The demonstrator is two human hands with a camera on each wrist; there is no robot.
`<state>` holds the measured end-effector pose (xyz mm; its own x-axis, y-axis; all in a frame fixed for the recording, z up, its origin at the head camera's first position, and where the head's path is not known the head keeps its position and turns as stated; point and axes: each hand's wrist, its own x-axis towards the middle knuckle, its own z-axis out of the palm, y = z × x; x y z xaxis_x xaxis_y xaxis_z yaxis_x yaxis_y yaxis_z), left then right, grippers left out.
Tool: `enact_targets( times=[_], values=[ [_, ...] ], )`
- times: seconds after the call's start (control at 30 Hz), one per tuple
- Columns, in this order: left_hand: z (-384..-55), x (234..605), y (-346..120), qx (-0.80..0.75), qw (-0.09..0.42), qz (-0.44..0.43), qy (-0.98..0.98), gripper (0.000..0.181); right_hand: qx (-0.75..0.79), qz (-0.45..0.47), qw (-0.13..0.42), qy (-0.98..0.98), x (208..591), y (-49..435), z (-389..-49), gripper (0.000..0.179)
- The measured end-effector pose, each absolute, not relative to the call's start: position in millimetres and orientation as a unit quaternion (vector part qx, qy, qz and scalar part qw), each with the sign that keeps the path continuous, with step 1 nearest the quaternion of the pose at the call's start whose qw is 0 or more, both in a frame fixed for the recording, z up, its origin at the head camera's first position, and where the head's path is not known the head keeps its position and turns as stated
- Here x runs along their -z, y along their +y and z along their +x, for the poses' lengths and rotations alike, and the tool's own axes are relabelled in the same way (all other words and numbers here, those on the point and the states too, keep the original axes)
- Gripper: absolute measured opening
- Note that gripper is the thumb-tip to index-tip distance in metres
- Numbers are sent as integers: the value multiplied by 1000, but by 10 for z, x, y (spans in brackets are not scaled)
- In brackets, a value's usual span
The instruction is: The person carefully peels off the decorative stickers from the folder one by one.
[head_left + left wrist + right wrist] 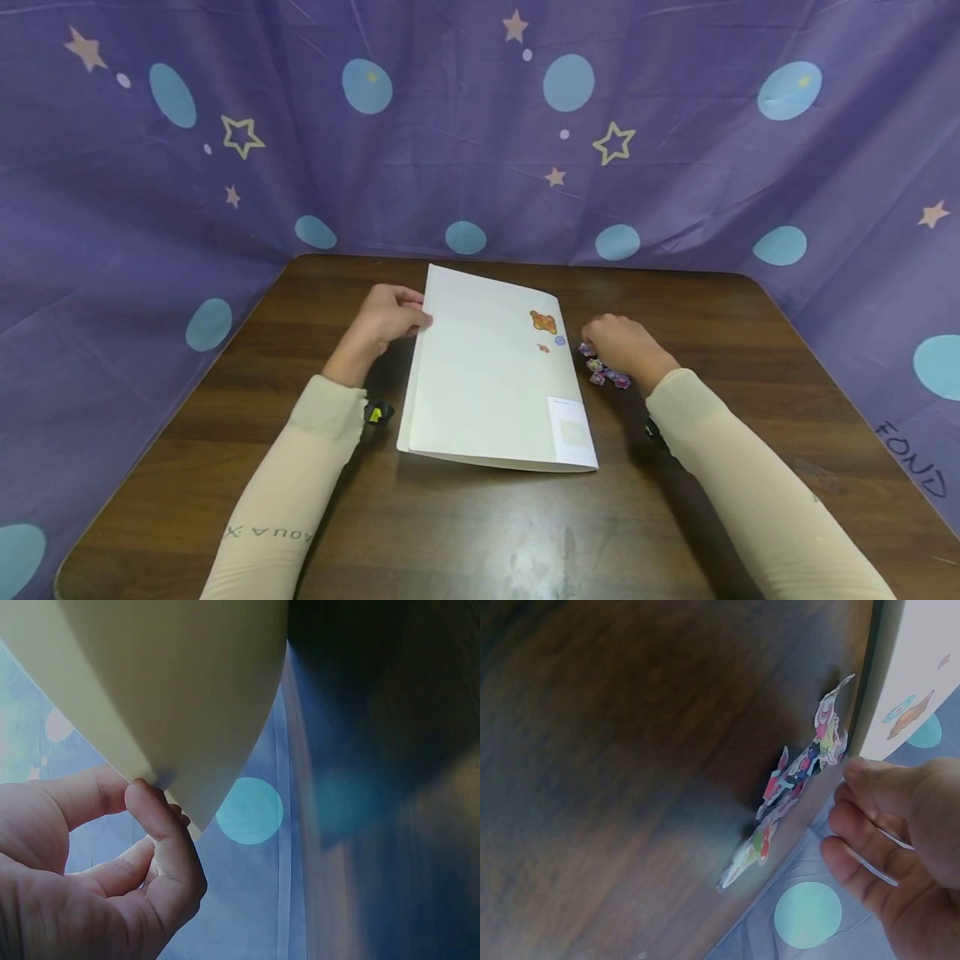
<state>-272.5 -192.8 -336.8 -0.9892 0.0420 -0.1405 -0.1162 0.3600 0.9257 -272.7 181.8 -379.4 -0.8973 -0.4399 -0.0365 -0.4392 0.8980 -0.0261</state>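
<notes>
A large white folder [487,367] stands tilted over the table. My left hand [386,317] pinches its left edge between thumb and fingers; the left wrist view shows the pinched edge of the folder [172,697] close up. A bear sticker [543,322] and smaller flower-like stickers [560,341] are on its right side. Just right of the folder lies a small pile of colourful cut-out stickers [597,367]. My right hand [907,832] has curled fingers with the tips right at the pile's end; thin white edges show between them, and I cannot tell whether it holds a sticker.
The brown wooden table [510,542] extends around the folder. Behind it hangs a purple cloth [465,183] with stars and blue dots. A white label [572,425] is at the folder's lower right corner. Both forearms wear cream sleeves [277,483].
</notes>
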Motion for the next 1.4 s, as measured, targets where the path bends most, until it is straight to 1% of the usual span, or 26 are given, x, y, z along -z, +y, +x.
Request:
enact_targets(
  times=[0.2, 0.37, 0.53, 0.77, 1.2, 1.4],
  values=[
    [-2727, 3359, -1931, -567, 71, -24, 820, 40, 23, -225, 30, 974, 3784, 1821, -2716, 12],
    [-2715, 3357, -1929, -564, 72, -25, 822, 40, 43, -246, 5, 968, 3775, 1782, -2710, 13],
    [-2715, 3365, -1935, -563, 75, -23, 823, 40, 67, -262, -19, 963, 3769, 1688, -2691, 7],
    [-2720, 3371, -1931, -565, 72, -21, 822, 40, 80, -294, -40, 952, 3775, 1564, -2634, 12],
    [-2722, 3371, -1935, -566, 74, -24, 821, 40, 75, -340, -48, 936, 3762, 1427, -2543, 11],
    [-2714, 3364, -1923, -563, 71, -26, 823, 39, 19, -389, -94, 916, 3794, 1406, -2563, 10]
  ],
)
